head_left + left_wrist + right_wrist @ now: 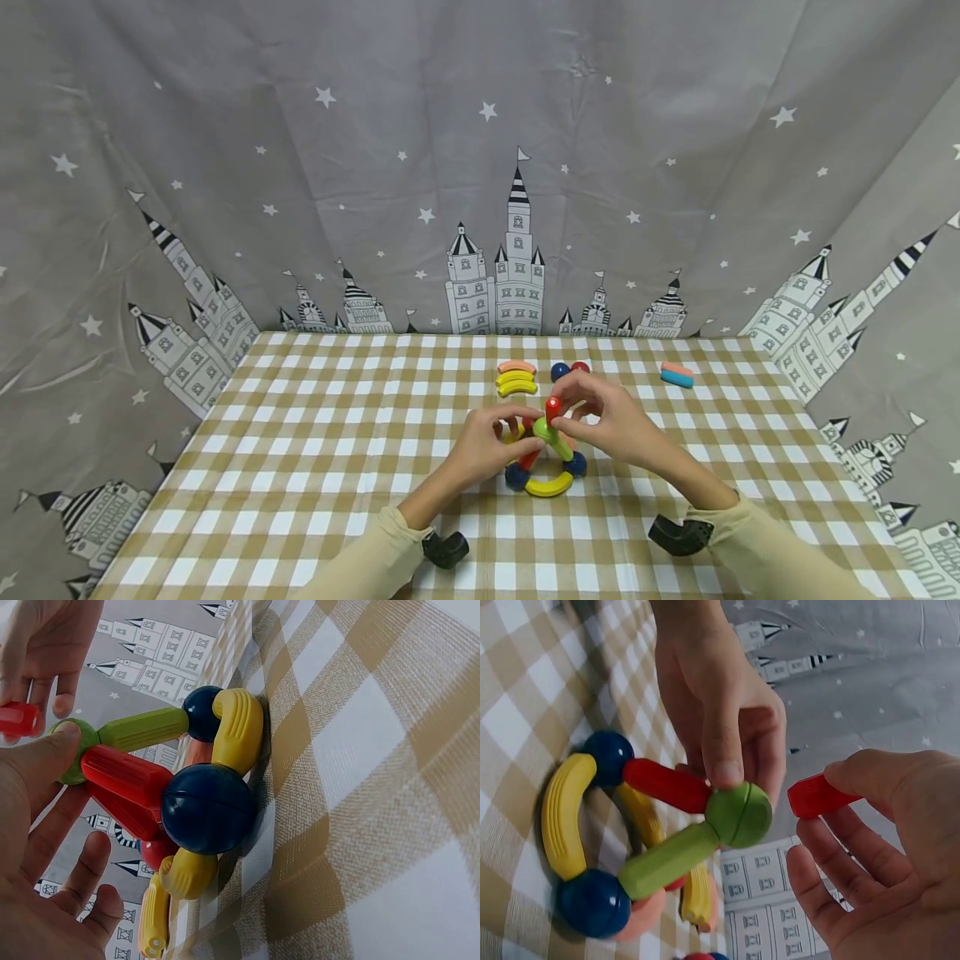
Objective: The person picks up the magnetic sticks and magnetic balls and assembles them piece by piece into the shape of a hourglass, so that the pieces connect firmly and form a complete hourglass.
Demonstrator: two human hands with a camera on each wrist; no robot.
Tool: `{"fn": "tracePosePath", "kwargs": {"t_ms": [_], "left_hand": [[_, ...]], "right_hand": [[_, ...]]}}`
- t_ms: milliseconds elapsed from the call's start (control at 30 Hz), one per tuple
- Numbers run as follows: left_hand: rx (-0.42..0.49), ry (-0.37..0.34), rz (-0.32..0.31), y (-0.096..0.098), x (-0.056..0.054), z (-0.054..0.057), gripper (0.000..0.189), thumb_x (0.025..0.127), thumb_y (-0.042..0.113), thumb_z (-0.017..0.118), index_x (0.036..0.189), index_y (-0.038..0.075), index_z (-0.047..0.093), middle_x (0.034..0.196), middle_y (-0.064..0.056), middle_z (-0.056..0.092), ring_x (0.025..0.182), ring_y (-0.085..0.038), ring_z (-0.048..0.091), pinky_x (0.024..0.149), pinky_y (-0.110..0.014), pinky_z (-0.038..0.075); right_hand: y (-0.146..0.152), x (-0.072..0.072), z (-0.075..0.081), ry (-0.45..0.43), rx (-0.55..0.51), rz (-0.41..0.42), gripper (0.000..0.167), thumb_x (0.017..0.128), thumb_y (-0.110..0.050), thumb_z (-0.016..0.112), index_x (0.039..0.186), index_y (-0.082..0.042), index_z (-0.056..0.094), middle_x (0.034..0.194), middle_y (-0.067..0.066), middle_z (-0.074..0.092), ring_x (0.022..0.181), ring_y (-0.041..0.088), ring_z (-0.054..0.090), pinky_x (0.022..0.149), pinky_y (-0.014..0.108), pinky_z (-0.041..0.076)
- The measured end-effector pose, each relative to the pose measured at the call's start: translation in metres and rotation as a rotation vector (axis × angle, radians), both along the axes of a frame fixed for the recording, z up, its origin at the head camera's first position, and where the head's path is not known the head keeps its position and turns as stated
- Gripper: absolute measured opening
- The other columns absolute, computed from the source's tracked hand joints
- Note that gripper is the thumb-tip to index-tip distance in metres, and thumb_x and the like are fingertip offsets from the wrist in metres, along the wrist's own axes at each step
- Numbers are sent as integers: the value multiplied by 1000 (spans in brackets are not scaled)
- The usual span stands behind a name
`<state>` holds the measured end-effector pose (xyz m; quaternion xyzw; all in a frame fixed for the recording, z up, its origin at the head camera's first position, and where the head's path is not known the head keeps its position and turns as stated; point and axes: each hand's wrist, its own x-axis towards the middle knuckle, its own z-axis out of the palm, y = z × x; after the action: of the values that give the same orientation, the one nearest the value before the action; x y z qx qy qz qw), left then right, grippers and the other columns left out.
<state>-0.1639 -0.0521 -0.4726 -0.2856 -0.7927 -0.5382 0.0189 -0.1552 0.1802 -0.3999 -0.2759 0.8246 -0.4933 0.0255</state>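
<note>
My left hand (483, 446) pinches a green ball (742, 815) at the top of a built frame of toy rods and balls. From that ball a green rod (671, 859) and red rods (127, 776) slope down to a base ring. Dark blue balls (210, 810) and yellow curved rods (550, 486) form part of the ring, which stands on the cloth. Between thumb and fingers, my right hand (611, 421) holds a loose red rod (817, 796) upright just above the green ball. A small gap separates the two in the right wrist view.
Behind the frame lie two yellow curved rods (516, 382) and a pink one (517, 366). A blue ball (560, 372) and a red ball (580, 367) sit nearby. Farther right are a straight blue rod (677, 378) and a pink one (677, 367) on the checked tablecloth (315, 450).
</note>
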Motion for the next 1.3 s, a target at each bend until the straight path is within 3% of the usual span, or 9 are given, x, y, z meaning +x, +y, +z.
{"fn": "tracePosePath", "kwargs": {"t_ms": [167,400,633,800,1100,1300], "left_hand": [[-5,17,3,-1,0,-1,26,88,22,84,112,15,77,93,-8,73,79,-27,61,63,-29,45],[-5,20,2,0,-1,-1,27,88,21,84,113,15,77,93,1,73,79,-26,62,64,-32,48],[-7,22,7,-1,-1,1,26,88,22,84,112,14,77,92,-11,72,78,-27,61,63,-30,46],[-23,26,10,-1,-1,0,25,88,22,83,111,14,77,92,-11,73,77,-26,61,63,-29,46],[-49,-5,25,-1,-1,1,26,88,22,84,112,15,77,95,-6,74,79,-23,62,66,-29,47],[-47,-21,27,-1,-1,0,29,87,23,85,113,16,77,97,8,73,79,-24,62,66,-29,47]], "right_hand": [[-8,0,-2,-6,27,5,27,91,-11,80,113,-16,65,105,-2,68,95,16,68,81,33,58],[-11,1,-6,11,39,-1,24,91,-13,79,111,-18,67,105,-5,69,96,14,68,85,35,58],[-16,2,-9,34,21,-39,25,90,-11,80,110,-17,67,103,-6,69,93,15,67,82,34,58],[-20,5,-12,42,13,-74,25,89,-11,81,108,-17,67,99,-7,70,90,13,67,79,33,58],[-19,6,-15,96,9,-75,30,88,-10,83,113,-13,67,104,-5,70,90,17,67,78,35,58],[-3,2,-16,124,25,-74,36,88,-16,83,121,-12,68,107,0,72,93,23,68,79,35,58]]}}
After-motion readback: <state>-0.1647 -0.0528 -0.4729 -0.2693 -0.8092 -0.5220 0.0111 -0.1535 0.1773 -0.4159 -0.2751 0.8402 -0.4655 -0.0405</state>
